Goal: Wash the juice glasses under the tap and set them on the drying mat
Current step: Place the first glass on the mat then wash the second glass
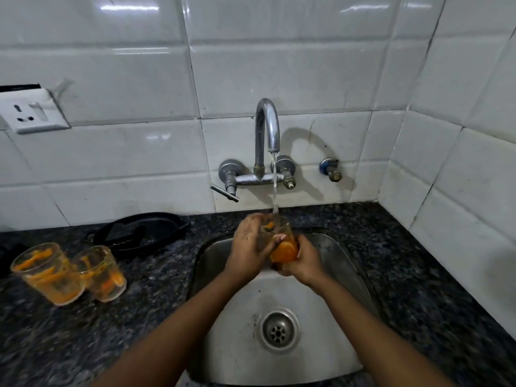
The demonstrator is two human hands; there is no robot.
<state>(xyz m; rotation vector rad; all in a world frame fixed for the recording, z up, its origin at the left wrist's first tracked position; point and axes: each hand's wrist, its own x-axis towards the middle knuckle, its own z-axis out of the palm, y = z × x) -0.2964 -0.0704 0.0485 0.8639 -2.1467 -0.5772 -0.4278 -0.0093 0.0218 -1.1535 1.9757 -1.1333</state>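
Note:
A juice glass (282,247) with orange liquid in its lower part is held over the steel sink (223,339), under the running tap (267,127). The water stream falls into its mouth. My left hand (248,247) wraps the glass's upper left side, fingers at the rim. My right hand (303,261) grips its base from the right. Two more glasses (47,273) (102,273), smeared with orange pulp, stand side by side on the dark granite counter to the left. No drying mat is recognisable in view.
A black tray-like dish (142,231) lies on the counter behind the two glasses. The tap's lever (224,192) sticks out at the left. A wall socket (30,113) sits on the tiles at far left. The tiled corner wall closes the right side.

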